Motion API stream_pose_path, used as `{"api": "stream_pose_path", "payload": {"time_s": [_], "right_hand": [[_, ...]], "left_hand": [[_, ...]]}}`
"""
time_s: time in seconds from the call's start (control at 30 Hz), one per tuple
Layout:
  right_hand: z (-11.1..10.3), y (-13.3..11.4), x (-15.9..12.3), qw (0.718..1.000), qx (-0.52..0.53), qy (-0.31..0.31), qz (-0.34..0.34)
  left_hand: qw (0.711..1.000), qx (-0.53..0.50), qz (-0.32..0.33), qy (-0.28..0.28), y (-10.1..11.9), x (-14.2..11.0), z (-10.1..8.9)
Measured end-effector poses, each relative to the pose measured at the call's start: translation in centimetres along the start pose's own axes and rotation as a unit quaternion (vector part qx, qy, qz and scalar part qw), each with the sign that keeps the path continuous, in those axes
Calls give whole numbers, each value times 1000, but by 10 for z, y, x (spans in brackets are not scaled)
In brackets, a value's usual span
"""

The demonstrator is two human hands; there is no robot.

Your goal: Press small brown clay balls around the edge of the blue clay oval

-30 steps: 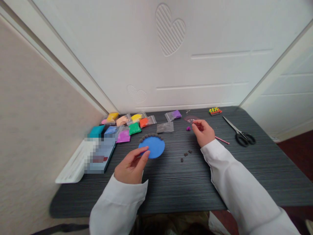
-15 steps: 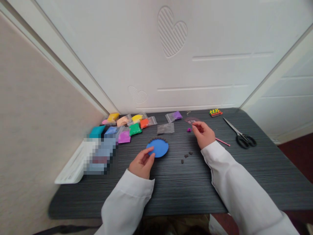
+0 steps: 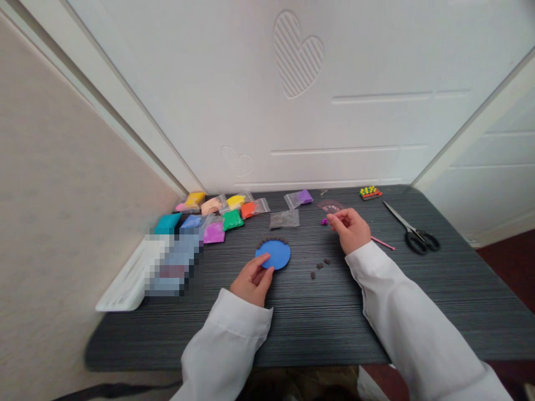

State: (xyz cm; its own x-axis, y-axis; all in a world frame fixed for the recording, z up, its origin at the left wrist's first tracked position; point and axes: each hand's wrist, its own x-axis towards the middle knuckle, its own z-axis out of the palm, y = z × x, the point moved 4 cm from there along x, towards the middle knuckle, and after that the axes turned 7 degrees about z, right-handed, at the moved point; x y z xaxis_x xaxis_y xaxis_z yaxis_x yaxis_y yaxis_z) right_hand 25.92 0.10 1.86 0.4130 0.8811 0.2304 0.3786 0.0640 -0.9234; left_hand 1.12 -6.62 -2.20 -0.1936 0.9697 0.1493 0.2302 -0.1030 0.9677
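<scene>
A flat blue clay disc (image 3: 275, 254) with small dark pieces along its far rim lies on the dark striped table (image 3: 317, 323). My left hand (image 3: 252, 283) pinches the disc's near left edge between thumb and fingers. My right hand (image 3: 350, 228) hovers further right with fingers curled, its fingertips pinched right beside a tiny purple clay bit (image 3: 324, 221); whether it holds anything I cannot make out. Three small dark clay pieces (image 3: 320, 267) lie between the hands.
Several small bags of coloured clay (image 3: 217, 214) lie at the back left, with a purple bag (image 3: 298, 198) and a grey bag (image 3: 284, 219) nearer the middle. Scissors (image 3: 412, 228), a pink stick (image 3: 382, 242) and a small colourful clay model (image 3: 369, 192) are at the right. A white tray (image 3: 125, 281) sits at the left edge.
My left hand and the blue disc have shifted to the right and slightly away from me. My right hand has stayed nearly still beside the purple bit.
</scene>
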Motion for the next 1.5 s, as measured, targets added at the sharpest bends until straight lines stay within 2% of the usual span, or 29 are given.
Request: {"api": "stream_pose_path", "payload": {"time_s": [0.13, 0.27, 0.37, 0.5, 0.57, 0.63, 0.73, 0.87, 0.97, 1.03, 1.13, 1.2, 1.23, 1.27, 1.33, 1.37, 1.43, 1.5], "right_hand": [[1, -1, 0, 1000, 1, -16, -2], [1, -5, -2, 999, 2, -35, 4], [-1, -7, -2, 1000, -9, -26, 10], [-2, -3, -2, 1000, -23, -18, 9], [0, -1, -1, 999, -22, -23, 1], [3, 0, -2, 999, -17, -36, -8], [5, -1, -2, 998, -11, -51, -17], [2, -4, -3, 999, -10, -43, -18], [0, -4, -2, 999, -13, -36, -21], [0, -3, -2, 999, -17, -31, -22], [2, -1, -1, 999, -24, -25, -28], [3, 0, 0, 999, -29, -23, -33], [2, 0, 0, 999, -31, -22, -35], [2, 0, 0, 999, -33, -22, -36], [1, -2, 0, 998, -38, -23, -34], [0, -4, -1, 998, -41, -23, -31], [-2, -6, -1, 998, -52, -21, -25], [-4, -8, -2, 997, -66, -15, -24]], "left_hand": [[996, 83, 26, -9, 3, -3, -2], [970, 232, 74, -28, 13, -5, -5], [955, 270, 120, -27, 21, -7, -5], [932, 283, 220, -49, 32, -10, 2], [908, 287, 292, -83, 41, -13, 11], [882, 300, 338, -133, 49, -14, 23], [851, 348, 327, -218, 59, -13, 43], [825, 386, 297, -287, 64, -11, 63], [825, 385, 287, -299, 59, -11, 70], [837, 357, 286, -300, 56, -9, 69], [893, 235, 266, -277, 60, 6, 55], [957, 140, 163, -194, 65, 31, 29], [979, 60, 110, -161, 68, 45, 15], [989, -41, 71, -124, 73, 60, 0], [975, -214, 47, -38, 83, 88, -32], [962, -268, 44, -6, 87, 101, -46], [945, -324, 46, 25, 90, 122, -65], [933, -358, 34, 26, 85, 134, -71]]}}
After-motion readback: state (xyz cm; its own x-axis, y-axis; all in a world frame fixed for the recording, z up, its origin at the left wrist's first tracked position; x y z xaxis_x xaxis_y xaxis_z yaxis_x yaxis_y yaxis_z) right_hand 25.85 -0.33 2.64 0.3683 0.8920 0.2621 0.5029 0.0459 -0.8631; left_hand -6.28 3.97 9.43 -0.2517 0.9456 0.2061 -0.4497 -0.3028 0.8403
